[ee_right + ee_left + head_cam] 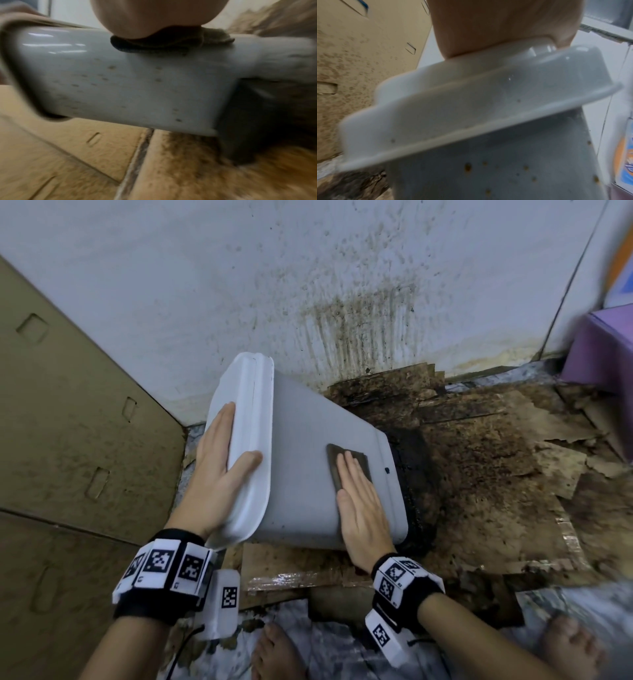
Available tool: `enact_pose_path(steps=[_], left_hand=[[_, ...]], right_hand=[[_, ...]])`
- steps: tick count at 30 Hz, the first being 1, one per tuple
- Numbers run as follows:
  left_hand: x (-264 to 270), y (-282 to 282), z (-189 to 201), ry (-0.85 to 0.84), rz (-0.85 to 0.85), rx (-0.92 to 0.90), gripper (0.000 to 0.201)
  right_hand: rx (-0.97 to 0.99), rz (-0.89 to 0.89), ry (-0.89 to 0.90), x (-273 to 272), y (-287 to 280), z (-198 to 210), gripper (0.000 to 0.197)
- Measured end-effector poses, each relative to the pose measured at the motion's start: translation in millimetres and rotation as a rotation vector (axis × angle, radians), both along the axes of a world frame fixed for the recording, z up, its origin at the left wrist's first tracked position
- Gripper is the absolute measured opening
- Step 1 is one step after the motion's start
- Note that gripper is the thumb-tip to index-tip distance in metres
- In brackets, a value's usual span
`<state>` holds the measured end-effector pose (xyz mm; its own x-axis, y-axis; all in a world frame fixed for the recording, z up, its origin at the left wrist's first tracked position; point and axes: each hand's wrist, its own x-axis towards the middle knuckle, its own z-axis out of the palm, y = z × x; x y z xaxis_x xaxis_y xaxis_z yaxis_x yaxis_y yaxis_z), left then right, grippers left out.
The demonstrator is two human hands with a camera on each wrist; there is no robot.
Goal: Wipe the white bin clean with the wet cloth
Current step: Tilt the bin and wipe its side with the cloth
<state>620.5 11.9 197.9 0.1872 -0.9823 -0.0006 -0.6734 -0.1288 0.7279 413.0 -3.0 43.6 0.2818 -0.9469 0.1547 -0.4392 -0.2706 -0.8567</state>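
Note:
The white bin (pixel 301 467) lies tilted on its side, lid (pixel 250 412) to the left and black base (pixel 418 481) to the right. My left hand (pixel 219 460) rests flat on the lid's top, thumb laid over its rim. My right hand (pixel 356 498) presses with straight fingers on a dark folded cloth (pixel 364 465) on the bin's upper side, near the base. The left wrist view shows the lid (pixel 471 101) and brown specks on the bin wall (pixel 513 162). In the right wrist view the cloth (pixel 163 43) sits under my palm (pixel 154 16), above the speckled side of the bin (pixel 128 88).
A cardboard panel (pixel 68 422) stands at the left. Behind the bin is a white wall (pixel 342 285) with dark stains. Wet, dirty cardboard sheets (pixel 496 474) cover the floor to the right. A purple object (pixel 603 350) sits at the far right. Bare feet (pixel 274 652) are below.

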Motion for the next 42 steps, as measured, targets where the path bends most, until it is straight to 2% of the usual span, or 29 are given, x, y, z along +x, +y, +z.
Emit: enact_pose_path(steps=[4, 8, 11, 16, 21, 25, 30, 37, 42], left_hand=[[-1.9, -1.8, 0.0, -0.002, -0.017, -0.015, 0.088], [-4.6, -2.9, 1.1, 0.005, -0.024, -0.02, 0.092], [-4.4, -2.4, 1.2, 0.009, -0.025, -0.022, 0.093], [-4.1, -4.3, -1.1, -0.025, -0.033, -0.032, 0.093], [-6.7, -6.6, -1.1, -0.044, -0.038, -0.038, 0.093], [-5.5, -7.7, -1.7, -0.044, -0.034, -0.035, 0.093], [-7.8, -8.9, -1.1, -0.057, -0.038, -0.038, 0.093], [-10.2, -9.4, -2.1, -0.076, -0.043, -0.046, 0.095], [-11.2, -8.5, -1.6, -0.048, -0.035, -0.032, 0.09]], right_hand=[[0.117, -0.09, -0.003, -26.2, -5.7, -39.7, 0.057], [0.182, -0.159, -0.002, -40.1, -8.6, -60.5, 0.063], [0.249, -0.181, -0.02, -38.0, -9.1, -61.7, 0.059], [0.249, -0.211, 0.01, -33.4, -6.7, -60.9, 0.061], [0.237, -0.289, -0.038, -27.1, -8.4, -60.5, 0.063], [0.243, -0.323, -0.026, -11.2, -4.5, -39.4, 0.064], [0.217, -0.284, -0.089, 17.8, 5.0, 0.3, 0.065], [0.125, -0.081, -0.088, 55.6, 13.1, 74.9, 0.074], [0.178, 0.038, -0.197, 63.5, 21.6, 102.4, 0.064]])
